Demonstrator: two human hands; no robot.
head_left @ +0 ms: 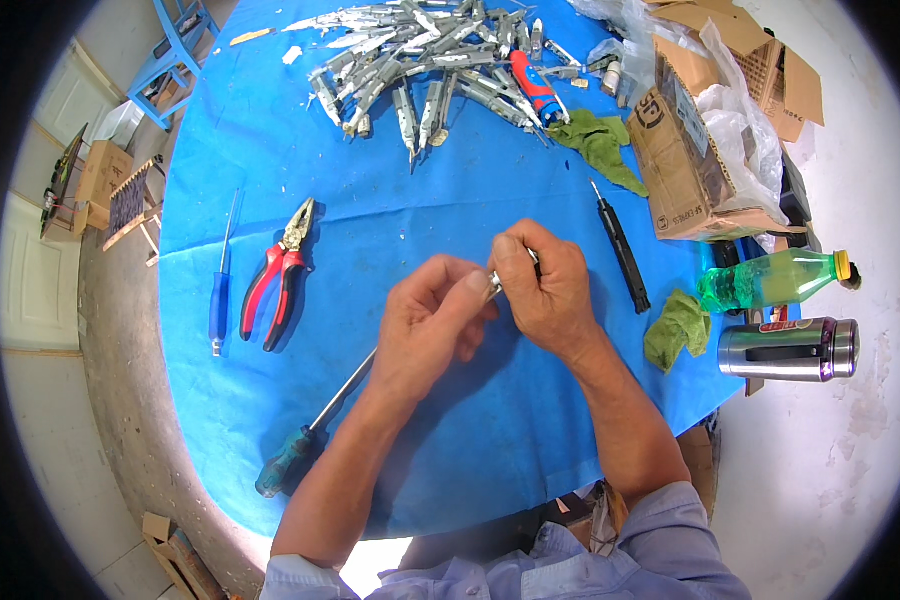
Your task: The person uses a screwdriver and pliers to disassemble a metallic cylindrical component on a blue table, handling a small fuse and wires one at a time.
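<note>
Both hands meet over the middle of the blue-covered table. In a thumb-and-finger grip my right hand (555,290) holds a small shiny metal piece (495,284), mostly hidden by the fingers. My left hand (432,315) pinches its near end, thumb against the metal. Under my left forearm lies a long screwdriver (288,462) with a teal handle. Farther left are red-and-black pliers (278,280) and a blue-handled screwdriver (219,300). To the right of my right hand rests a slim black pen-shaped tool (622,252) with a thin metal tip.
A heap of grey metal parts (425,100) covers the far side, with a red-and-blue handled tool (537,88) beside it. Along the right edge are green cloths (600,148), an open cardboard box (682,165), a green bottle (775,280) and a steel thermos (780,350), both lying down.
</note>
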